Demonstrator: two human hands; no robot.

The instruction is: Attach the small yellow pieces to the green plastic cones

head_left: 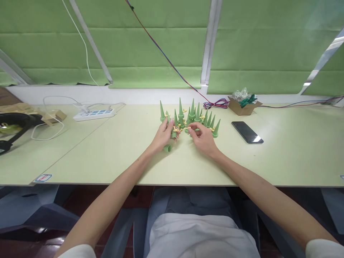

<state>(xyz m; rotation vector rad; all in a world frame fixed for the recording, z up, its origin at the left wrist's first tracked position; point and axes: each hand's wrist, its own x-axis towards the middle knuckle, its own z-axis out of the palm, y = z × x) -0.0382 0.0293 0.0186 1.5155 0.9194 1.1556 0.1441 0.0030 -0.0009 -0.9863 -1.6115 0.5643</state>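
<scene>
My left hand is wrapped round a green cone-shaped piece with a small yellow part on its side. Just to the right, the thumb and fingers of my right hand pinch a small yellow piece. Several green spikes stand upright on the table behind both hands, some with yellow parts on them. One green piece lies on its side beneath my left hand, its open end showing.
A black phone lies to the right. Behind it are a small cardboard box with plastic and green material and coiled red-blue wire. On the left are a power strip, white cable and a black headset.
</scene>
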